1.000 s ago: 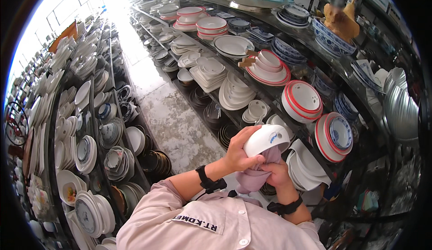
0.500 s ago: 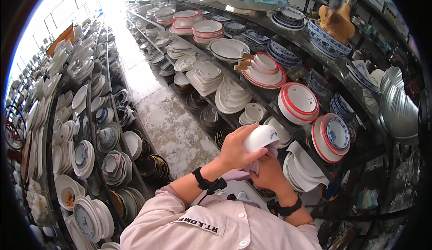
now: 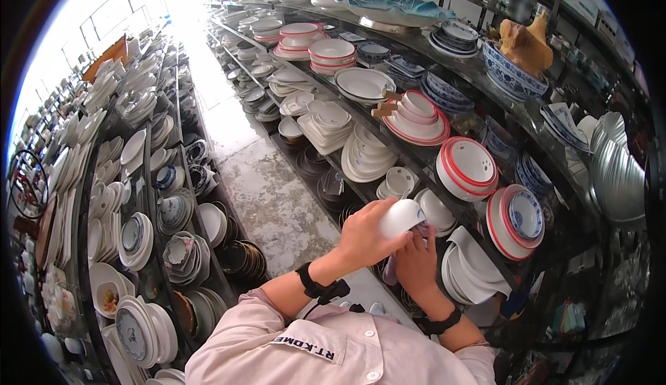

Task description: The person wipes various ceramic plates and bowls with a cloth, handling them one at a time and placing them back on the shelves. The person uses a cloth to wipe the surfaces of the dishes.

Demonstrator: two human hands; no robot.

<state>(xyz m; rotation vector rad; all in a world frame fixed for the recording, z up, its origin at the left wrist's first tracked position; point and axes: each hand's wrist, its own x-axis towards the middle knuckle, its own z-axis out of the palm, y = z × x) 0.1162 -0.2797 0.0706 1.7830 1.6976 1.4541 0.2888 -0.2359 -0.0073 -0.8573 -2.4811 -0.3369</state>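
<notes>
A white bowl [image 3: 401,218] with a small blue mark near its rim is held tilted in front of my chest. My left hand [image 3: 366,234] is wrapped round its outside. At the bowl's opening, my right hand [image 3: 416,254] is closed on a pale purple cloth [image 3: 391,271]. The cloth shows at the rim and hangs below the fingers; the bowl's inside is hidden. Just right of my hands, large white dishes [image 3: 472,267] stand on the lower shelf. A white bowl [image 3: 435,211] lies just beyond them.
Red-rimmed bowls [image 3: 467,166] and plates line the right-hand shelf, close to my hands. On the upper shelf sits a blue-patterned bowl [image 3: 513,73] with a brown ornament. Stacked plates [image 3: 142,329] fill the left rack. A worn floor aisle [image 3: 267,191] runs between.
My right hand has come up along the bowl's rim with the cloth, its fingers now pointing upward. The bowl has turned slightly in my left hand. The whole view has shifted a little.
</notes>
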